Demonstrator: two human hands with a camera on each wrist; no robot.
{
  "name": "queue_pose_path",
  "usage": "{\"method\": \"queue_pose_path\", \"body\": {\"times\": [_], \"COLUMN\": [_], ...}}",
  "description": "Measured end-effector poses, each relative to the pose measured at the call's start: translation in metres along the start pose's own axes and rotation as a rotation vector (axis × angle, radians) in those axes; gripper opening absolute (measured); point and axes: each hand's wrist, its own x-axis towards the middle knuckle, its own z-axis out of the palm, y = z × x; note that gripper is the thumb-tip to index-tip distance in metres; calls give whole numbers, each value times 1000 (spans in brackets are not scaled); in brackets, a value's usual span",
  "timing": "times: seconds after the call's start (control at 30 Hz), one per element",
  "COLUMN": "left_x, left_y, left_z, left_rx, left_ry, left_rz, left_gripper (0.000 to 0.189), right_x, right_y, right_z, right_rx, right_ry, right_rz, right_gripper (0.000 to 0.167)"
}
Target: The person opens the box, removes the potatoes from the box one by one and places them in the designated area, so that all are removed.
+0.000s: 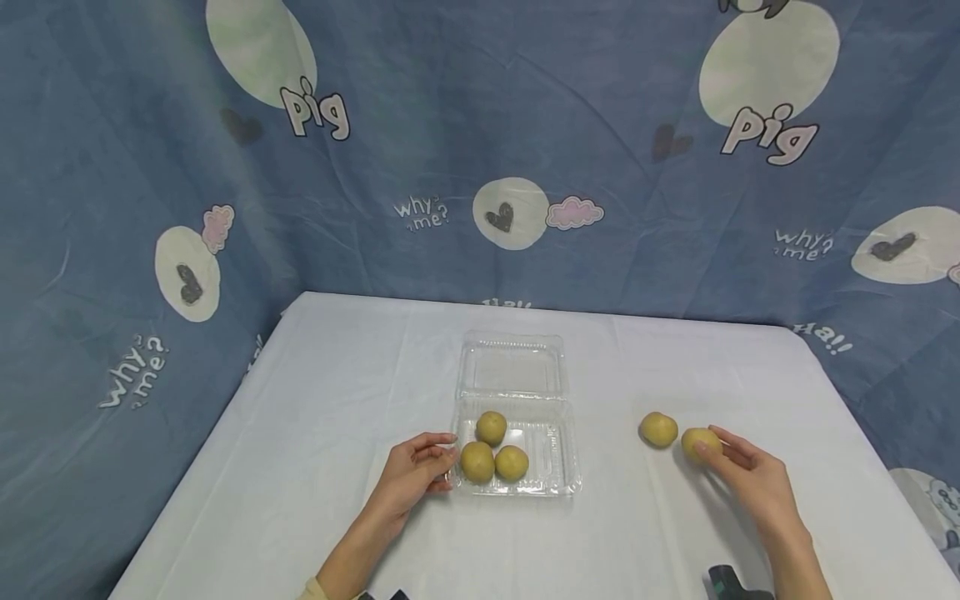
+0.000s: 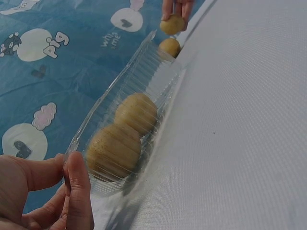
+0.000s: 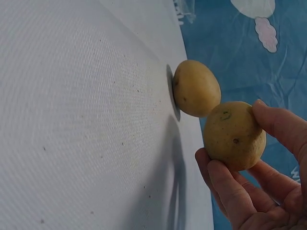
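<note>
A clear plastic clamshell box [image 1: 553,450] lies on the table with its lid laid back. Inside its left half are three yellow potatoes, one of them the rear potato [image 1: 491,427]. My left hand [image 1: 415,471] pinches the box's left rim between thumb and finger, seen closely in the left wrist view. Over to the right, my right hand [image 1: 753,479] grips a round potato [image 3: 235,136] between thumb and fingers, held just above the cloth. Another potato [image 3: 196,88] rests on the table just beyond it, left of the held one in the head view.
A white cloth covers the table [image 1: 315,400]. Behind and to the left hangs a blue printed curtain [image 1: 420,150]. At the front edge, near the right forearm, a dark object [image 1: 731,583] pokes into view.
</note>
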Motion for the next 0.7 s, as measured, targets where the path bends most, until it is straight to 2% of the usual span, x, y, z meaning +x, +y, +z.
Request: {"method": "queue_pose_path", "body": {"times": [0.5,0.7], "left_x": [-2,-2], "left_y": [4,4], "left_z": [2,3], "left_rx": [-2,-1], "left_ry": [22,22], "left_rz": [-12,-9], "left_gripper": [35,36], "right_x": [11,14], "right_y": [0,2], "right_z": [0,-1], "right_rx": [-52,-75], "right_ry": [-4,-13], "right_rz": [44,29], "right_gripper": [99,98]}}
